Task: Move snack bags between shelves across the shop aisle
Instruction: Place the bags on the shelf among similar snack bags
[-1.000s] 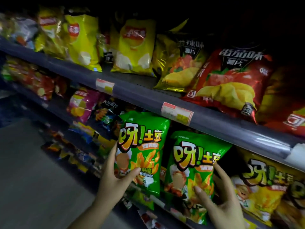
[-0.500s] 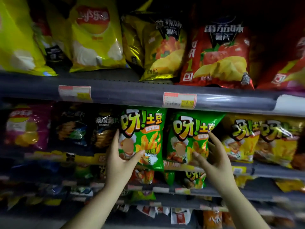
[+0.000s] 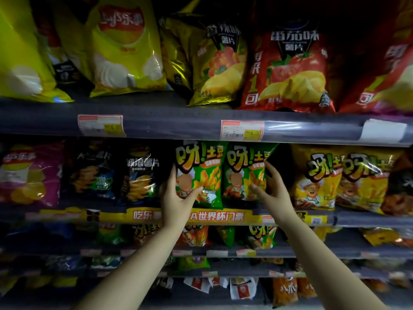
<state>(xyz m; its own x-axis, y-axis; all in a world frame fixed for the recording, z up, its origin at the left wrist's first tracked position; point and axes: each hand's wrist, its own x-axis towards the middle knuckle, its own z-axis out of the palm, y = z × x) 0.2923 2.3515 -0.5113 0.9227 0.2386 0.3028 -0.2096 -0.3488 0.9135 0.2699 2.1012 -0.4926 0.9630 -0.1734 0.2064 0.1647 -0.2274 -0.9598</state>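
i see the upper shelf edge hanging just above the bags, little headroom; a dark gap sits right of the green pair. the second shelf carries purple, black, green and yellow bags. my left hand grips the left green bag, thumb on its front. my right hand grips the right green bag, fingers behind its edge.

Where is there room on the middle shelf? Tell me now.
One dark gap between the right green bag and the yellow bags, beside the right hand. Crowded elsewhere: black bags sit tight beside the left green bag.
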